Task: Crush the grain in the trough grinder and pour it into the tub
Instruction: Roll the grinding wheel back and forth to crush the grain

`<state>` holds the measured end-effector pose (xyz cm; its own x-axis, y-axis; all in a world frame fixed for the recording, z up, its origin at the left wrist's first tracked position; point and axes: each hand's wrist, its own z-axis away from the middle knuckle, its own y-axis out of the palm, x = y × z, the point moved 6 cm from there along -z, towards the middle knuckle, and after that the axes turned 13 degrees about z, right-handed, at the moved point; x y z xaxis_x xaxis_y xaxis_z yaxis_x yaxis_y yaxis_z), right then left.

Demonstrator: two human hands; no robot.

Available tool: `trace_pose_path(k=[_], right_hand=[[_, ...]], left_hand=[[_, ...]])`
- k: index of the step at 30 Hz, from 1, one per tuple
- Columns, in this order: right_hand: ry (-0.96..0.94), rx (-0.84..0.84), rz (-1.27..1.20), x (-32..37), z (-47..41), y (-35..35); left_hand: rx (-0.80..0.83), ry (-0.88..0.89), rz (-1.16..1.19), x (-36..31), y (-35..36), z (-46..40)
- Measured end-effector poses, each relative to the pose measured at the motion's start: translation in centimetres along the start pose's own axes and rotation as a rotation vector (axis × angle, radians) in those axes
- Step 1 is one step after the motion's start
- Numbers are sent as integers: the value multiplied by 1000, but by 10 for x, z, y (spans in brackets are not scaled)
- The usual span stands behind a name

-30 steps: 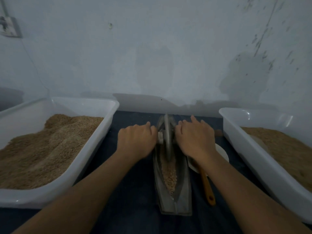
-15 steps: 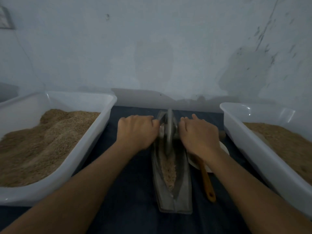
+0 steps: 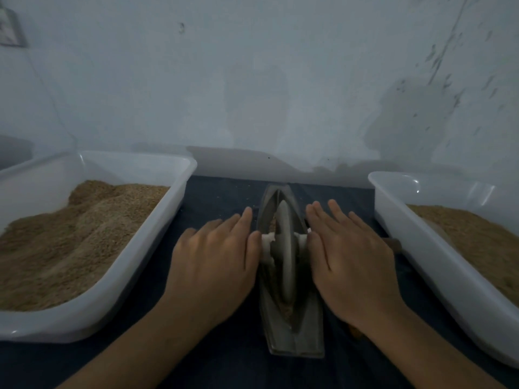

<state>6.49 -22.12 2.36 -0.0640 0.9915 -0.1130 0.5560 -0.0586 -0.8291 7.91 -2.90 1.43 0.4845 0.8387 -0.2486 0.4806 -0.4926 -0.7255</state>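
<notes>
A grey metal trough grinder (image 3: pixel 295 336) lies lengthwise on the dark blue cloth between two tubs. Its disc wheel (image 3: pixel 285 248) stands upright in the groove about midway along. A little brown grain (image 3: pixel 286 308) shows in the groove just in front of the wheel. My left hand (image 3: pixel 213 256) lies flat with straight fingers on the white axle stub (image 3: pixel 266 242) left of the wheel. My right hand (image 3: pixel 348 259) presses flat on the axle at the wheel's right. The white tub (image 3: pixel 421 242) on the right holds brown grain.
A second white tub (image 3: pixel 157 220) heaped with brown grain stands on the left. A brown stub (image 3: pixel 393 244) shows just beyond my right hand, and an orange bit (image 3: pixel 354 332) peeks out under my right wrist. A pale wall rises right behind the cloth.
Both hands have gone from curled to flat with fingers stretched out. The wheel has rolled a little toward me from the far end of the trough.
</notes>
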Motion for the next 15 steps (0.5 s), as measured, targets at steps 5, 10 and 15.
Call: trace_pose_path(k=[5, 10, 15], right_hand=[[16, 127, 20, 2, -28, 13], [193, 233, 39, -13, -91, 49], [180, 219, 85, -10, -93, 46]], left_hand=[[109, -13, -120, 7, 11, -25], [242, 18, -388, 25, 55, -82], [216, 12, -332, 26, 53, -86]])
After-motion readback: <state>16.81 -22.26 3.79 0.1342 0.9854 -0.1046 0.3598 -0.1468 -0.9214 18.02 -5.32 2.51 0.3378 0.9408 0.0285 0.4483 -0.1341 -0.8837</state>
